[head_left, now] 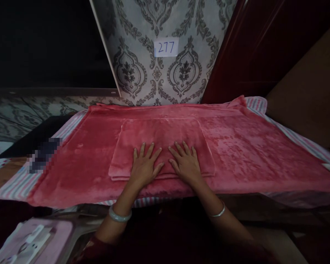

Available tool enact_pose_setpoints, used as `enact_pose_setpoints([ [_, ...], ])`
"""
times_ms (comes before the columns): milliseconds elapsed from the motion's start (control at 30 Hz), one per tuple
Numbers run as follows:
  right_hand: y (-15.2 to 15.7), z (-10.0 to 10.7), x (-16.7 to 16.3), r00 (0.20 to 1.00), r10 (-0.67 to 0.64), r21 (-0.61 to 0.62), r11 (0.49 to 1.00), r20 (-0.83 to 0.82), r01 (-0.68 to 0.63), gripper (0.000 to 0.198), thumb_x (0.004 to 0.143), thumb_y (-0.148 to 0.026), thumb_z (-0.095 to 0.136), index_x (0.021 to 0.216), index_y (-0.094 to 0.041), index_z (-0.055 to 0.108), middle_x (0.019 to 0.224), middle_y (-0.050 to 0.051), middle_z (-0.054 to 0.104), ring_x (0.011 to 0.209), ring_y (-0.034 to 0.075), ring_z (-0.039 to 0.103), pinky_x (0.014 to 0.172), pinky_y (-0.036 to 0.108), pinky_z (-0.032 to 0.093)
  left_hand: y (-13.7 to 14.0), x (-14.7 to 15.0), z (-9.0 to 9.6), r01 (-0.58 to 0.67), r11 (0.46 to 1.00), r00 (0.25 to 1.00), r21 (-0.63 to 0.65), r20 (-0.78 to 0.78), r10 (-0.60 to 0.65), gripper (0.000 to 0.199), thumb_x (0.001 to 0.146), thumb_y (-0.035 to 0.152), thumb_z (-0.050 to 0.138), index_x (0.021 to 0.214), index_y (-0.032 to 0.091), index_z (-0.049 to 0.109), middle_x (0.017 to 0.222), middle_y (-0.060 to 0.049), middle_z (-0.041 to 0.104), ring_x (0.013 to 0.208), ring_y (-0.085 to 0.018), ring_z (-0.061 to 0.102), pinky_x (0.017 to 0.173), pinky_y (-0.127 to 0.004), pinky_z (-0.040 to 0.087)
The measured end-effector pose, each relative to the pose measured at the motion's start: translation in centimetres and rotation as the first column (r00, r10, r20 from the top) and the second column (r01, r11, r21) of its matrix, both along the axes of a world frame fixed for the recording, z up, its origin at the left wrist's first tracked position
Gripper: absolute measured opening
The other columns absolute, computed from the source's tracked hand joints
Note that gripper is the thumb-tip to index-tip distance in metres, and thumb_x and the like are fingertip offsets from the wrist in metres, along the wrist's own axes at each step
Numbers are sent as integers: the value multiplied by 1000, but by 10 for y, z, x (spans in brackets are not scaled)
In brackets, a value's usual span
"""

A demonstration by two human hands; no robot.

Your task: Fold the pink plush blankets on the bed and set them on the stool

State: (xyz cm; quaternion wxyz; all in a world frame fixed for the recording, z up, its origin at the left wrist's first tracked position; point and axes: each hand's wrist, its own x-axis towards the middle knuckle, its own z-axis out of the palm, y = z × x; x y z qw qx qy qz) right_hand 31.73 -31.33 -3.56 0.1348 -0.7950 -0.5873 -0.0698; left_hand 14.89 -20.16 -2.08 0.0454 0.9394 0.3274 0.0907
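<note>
A folded pink plush cloth (162, 132) lies flat in front of me, its layered edge toward my body. My left hand (145, 165) rests palm down on its left half, fingers spread. On the right half, my right hand (185, 163) is laid flat in the same way, thumbs pointing toward each other. Neither hand grips anything. Beneath the folded piece spreads a larger pink plush blanket (242, 154), somewhat rumpled at the back edge. I cannot tell exactly what kind of item the folded cloth is.
A striped cloth (299, 141) shows from under the blanket on both sides. A pixelated dark object (44, 156) lies at the left edge. Behind stand a dark screen (49, 47) and a patterned wall with a "277" paper (166, 47). A pink stool-like surface (59, 234) is lower left.
</note>
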Motion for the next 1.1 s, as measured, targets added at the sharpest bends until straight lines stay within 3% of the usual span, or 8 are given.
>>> enact_pose_setpoints([
  [200, 1, 6, -2, 999, 0, -4, 1000, -49, 0, 52, 104, -49, 40, 154, -34, 48, 164, 3, 39, 154, 32, 26, 122, 59, 18, 3, -1, 0, -1, 1000, 1000, 26, 8, 1, 63, 97, 56, 47, 156, 36, 42, 168, -2, 29, 157, -38, 18, 124, -67, 14],
  [367, -24, 9, 9, 997, -3, 57, 998, -77, 7, 49, 104, -47, 44, 151, -35, 52, 161, 4, 44, 153, 30, 30, 123, 60, 19, 7, -29, 0, 49, 995, 997, 82, 51, -53, 55, 98, 47, 44, 149, 33, 54, 159, -8, 47, 150, -34, 37, 124, -63, 19],
  [500, -56, -12, 23, 992, -107, 197, 973, -61, 117, 48, 102, -39, 49, 149, -30, 54, 160, 8, 45, 152, 34, 30, 120, 66, 23, 12, -67, -13, -82, 967, 988, 242, 150, 47, 54, 101, 41, 35, 145, 19, 58, 155, -17, 51, 146, -39, 41, 119, -71, 19],
  [667, -70, -38, 32, 994, -46, 332, 940, -100, 76, 45, 103, -33, 47, 147, -27, 56, 161, 7, 45, 154, 29, 25, 118, 56, 36, 13, -80, -28, -151, 950, 976, 272, 194, 100, 57, 103, 42, 29, 140, 14, 62, 152, -19, 53, 145, -40, 41, 112, -62, 37],
  [900, -70, -44, 33, 991, 22, 378, 925, -129, 28, 50, 101, -35, 52, 150, -26, 52, 160, 7, 45, 153, 28, 29, 120, 55, 35, 13, -80, -31, -122, 940, 977, 318, 205, 58, 55, 102, 43, 32, 141, 15, 60, 150, -19, 55, 142, -41, 44, 107, -61, 43],
  [1100, -86, -47, 54, 989, 85, 341, 939, -123, -38, 76, 93, -25, 57, 163, -27, 28, 167, 8, 32, 156, 28, 21, 122, 54, 34, 40, -112, -39, 72, 957, 963, 281, 229, -140, 64, 95, 48, 51, 154, 25, 41, 161, -15, 41, 147, -38, 39, 114, -58, 41],
])
